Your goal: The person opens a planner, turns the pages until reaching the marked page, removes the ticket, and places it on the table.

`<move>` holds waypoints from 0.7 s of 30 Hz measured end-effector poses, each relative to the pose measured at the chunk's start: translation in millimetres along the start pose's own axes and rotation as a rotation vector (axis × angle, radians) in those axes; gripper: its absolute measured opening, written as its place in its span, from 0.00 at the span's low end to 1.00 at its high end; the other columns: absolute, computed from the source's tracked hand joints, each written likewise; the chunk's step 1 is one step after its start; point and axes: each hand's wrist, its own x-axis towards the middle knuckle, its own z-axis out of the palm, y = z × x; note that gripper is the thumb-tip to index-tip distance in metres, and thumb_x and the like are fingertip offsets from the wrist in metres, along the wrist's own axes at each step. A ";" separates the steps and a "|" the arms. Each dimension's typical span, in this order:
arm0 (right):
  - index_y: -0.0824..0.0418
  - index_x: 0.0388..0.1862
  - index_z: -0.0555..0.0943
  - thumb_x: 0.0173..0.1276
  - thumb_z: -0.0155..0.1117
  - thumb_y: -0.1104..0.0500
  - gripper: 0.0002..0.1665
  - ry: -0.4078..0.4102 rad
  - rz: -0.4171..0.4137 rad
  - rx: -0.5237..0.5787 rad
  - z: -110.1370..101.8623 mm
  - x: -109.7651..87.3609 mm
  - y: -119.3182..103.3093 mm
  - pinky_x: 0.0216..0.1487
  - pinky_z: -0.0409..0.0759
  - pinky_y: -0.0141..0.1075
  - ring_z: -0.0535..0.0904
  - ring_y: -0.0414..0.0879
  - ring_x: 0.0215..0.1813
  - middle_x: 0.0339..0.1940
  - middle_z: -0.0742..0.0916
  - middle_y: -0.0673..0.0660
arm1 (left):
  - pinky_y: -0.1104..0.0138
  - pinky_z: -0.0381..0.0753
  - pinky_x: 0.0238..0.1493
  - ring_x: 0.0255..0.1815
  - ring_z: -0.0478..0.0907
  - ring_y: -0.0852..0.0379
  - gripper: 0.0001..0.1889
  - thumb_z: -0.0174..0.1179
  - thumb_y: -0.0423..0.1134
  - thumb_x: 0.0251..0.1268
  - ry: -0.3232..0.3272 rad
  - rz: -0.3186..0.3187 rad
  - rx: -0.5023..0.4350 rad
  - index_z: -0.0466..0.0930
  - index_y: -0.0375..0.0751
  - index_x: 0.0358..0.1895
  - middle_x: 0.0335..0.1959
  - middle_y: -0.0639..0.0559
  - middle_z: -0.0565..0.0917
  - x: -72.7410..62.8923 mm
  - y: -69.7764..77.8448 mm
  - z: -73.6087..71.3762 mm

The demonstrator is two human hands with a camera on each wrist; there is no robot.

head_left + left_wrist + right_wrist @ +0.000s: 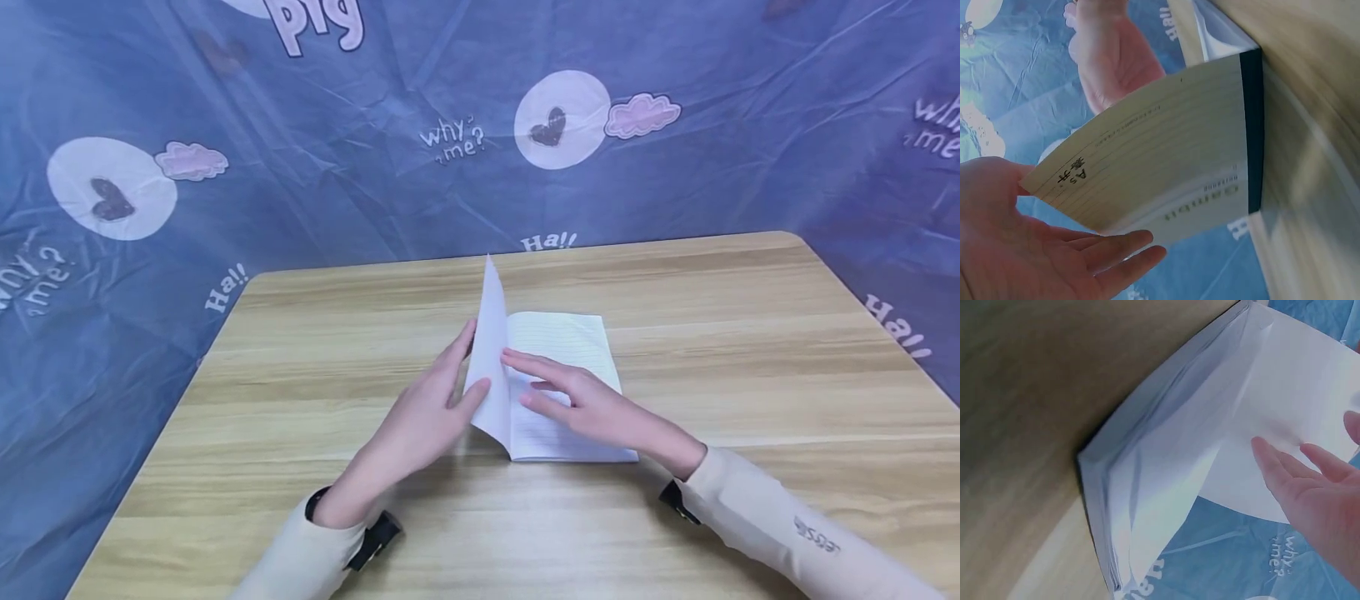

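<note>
Two hands at an open notebook [561, 337], its cover [491, 329] raised.
The notebook lies near the middle of the wooden table [285, 375], a lined page facing up, the cover standing along the left side. The left hand [427, 412] pinches the cover near its free edge, thumb on the inner face, fingers stretched along the outer one. The right hand [603, 408] is over the page, its fingers apart and extended towards the cover's inner face; whether they touch it cannot be told. In the left wrist view, the outer face shows "Gambit" lettering, ruled lines and a dark spine strip [1254, 131]. Behind the table hangs a blue cloth [360, 167] with hearts and clouds.
</note>
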 end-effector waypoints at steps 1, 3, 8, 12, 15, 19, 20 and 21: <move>0.66 0.74 0.64 0.75 0.58 0.61 0.32 -0.002 0.002 -0.034 -0.4 -0.4 0.1 0.66 0.70 0.47 0.62 0.52 0.75 0.75 0.68 0.59 | 0.53 0.58 0.72 0.75 0.53 0.58 0.38 0.51 0.49 0.75 0.009 0.004 0.019 0.41 0.57 0.80 0.77 0.58 0.56 -1.2 -1.4 -1.7; 0.66 0.74 0.64 0.74 0.59 0.59 0.33 -0.012 0.015 -0.118 -2.1 -2.7 1.4 0.69 0.65 0.48 0.61 0.52 0.75 0.75 0.68 0.60 | 0.52 0.58 0.72 0.76 0.52 0.54 0.38 0.52 0.44 0.75 0.038 0.041 0.089 0.40 0.52 0.80 0.79 0.54 0.52 -3.6 -4.5 -4.6; 0.66 0.76 0.61 0.72 0.62 0.53 0.39 -0.048 0.077 -0.327 -11.5 -17.2 7.6 0.73 0.57 0.52 0.56 0.54 0.77 0.77 0.63 0.61 | 0.46 0.50 0.73 0.79 0.45 0.50 0.37 0.54 0.36 0.71 0.148 0.184 0.397 0.46 0.37 0.79 0.80 0.47 0.46 -9.2 -17.2 -5.2; 0.70 0.75 0.59 0.71 0.64 0.53 0.42 -0.062 0.095 -0.472 -20.6 -31.1 14.5 0.72 0.56 0.55 0.54 0.59 0.77 0.77 0.60 0.65 | 0.42 0.41 0.74 0.79 0.42 0.50 0.34 0.55 0.36 0.71 0.160 0.182 0.575 0.55 0.37 0.77 0.80 0.49 0.48 -12.5 -29.1 -0.6; 0.74 0.74 0.58 0.71 0.64 0.52 0.44 -0.074 0.122 -0.566 -26.2 -40.8 18.5 0.72 0.56 0.56 0.54 0.61 0.77 0.77 0.60 0.69 | 0.41 0.39 0.74 0.79 0.44 0.49 0.31 0.54 0.37 0.72 0.127 0.157 0.628 0.58 0.37 0.76 0.79 0.48 0.51 -14.8 -38.0 3.4; 0.75 0.74 0.57 0.71 0.63 0.49 0.46 -0.099 0.203 -0.608 -31.9 -52.2 19.7 0.72 0.55 0.56 0.52 0.63 0.77 0.77 0.58 0.70 | 0.41 0.38 0.74 0.79 0.46 0.48 0.30 0.52 0.41 0.74 0.079 0.122 0.635 0.58 0.36 0.75 0.79 0.46 0.53 -16.4 -49.0 8.0; 0.75 0.74 0.57 0.71 0.63 0.48 0.46 -0.103 0.221 -0.607 -32.7 -54.1 19.6 0.72 0.55 0.56 0.52 0.63 0.77 0.77 0.57 0.70 | 0.41 0.38 0.73 0.79 0.46 0.47 0.31 0.52 0.42 0.75 0.066 0.112 0.635 0.58 0.36 0.75 0.78 0.46 0.53 -16.7 -51.0 8.7; 0.75 0.74 0.56 0.71 0.63 0.48 0.46 -0.106 0.234 -0.603 -33.4 -55.8 19.6 0.72 0.55 0.56 0.52 0.63 0.77 0.77 0.57 0.70 | 0.41 0.38 0.73 0.79 0.46 0.47 0.31 0.51 0.44 0.75 0.047 0.097 0.629 0.57 0.36 0.76 0.79 0.45 0.53 -17.0 -52.7 9.2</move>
